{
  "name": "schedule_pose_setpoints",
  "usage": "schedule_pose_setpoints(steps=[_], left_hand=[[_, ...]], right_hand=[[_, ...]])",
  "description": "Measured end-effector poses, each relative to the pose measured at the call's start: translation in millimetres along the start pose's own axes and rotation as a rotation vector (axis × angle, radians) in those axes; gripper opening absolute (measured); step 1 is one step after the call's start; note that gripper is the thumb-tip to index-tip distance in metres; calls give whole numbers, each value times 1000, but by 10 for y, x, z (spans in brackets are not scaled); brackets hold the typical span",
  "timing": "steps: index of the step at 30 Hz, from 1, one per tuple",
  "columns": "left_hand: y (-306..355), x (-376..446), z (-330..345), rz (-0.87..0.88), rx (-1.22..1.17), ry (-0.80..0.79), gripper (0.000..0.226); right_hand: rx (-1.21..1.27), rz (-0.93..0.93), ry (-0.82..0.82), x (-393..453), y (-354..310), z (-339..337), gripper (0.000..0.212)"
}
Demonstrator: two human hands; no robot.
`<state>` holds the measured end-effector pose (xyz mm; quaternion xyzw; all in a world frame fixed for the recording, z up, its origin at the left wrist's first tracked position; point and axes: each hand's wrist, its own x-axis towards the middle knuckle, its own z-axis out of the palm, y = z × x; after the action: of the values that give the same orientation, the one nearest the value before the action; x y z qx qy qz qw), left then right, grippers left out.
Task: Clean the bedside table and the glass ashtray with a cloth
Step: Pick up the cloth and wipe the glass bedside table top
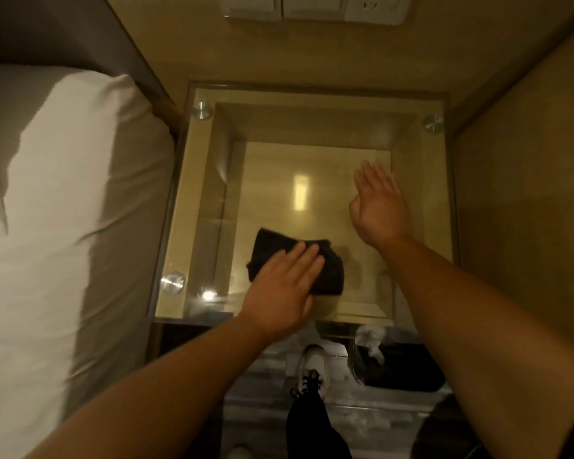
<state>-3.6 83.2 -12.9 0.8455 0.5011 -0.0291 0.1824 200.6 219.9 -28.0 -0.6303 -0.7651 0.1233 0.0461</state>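
Head view, looking down. The left hand (284, 286) lies flat, fingers straight and together, pressing a dark folded cloth (295, 265) onto the glass worktop (193, 200) near its front edge, left of centre. The right hand (376, 202) is held above the right half of the glass, fingers straight and loosely spread, palm turned inward, holding nothing; whether it touches the surface cannot be told. The glass is fixed by round metal studs (201, 111) at the corners over a wooden box frame, and a ceiling light is reflected near its centre. No glass ashtray is visible anywhere on the worktop, so the stage is judged to be wiping the table surface. A bed with white linen (63, 210) stands just beside the worktop on the left; a wall socket panel (312, 8) is above; a white shoe (314, 362) and a dark bin (401, 369) are on the floor below. Risks, as judgements: the cloth is held only by flat pressure, so a fast stroke toward the front edge could push it off onto the floor; heavy downward pressure could stress the glass between its supports; smears may remain unnoticed under the glare.
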Motion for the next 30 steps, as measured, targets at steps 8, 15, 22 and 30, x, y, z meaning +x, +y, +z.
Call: schedule_pose_setpoints(steps=[8, 15, 22, 30], left_hand=[[472, -727, 269, 2, 48, 37, 64], [596, -940, 213, 14, -62, 40, 56], [672, -925, -66, -707, -1262, -10, 30], [-64, 1161, -1132, -627, -1293, 491, 20]], right_hand=[[-28, 26, -25, 21, -2, 25, 54], [-24, 181, -30, -575, 274, -166, 57], [-129, 234, -93, -854, 493, -105, 65], [-182, 229, -110, -803, 524, -87, 65]])
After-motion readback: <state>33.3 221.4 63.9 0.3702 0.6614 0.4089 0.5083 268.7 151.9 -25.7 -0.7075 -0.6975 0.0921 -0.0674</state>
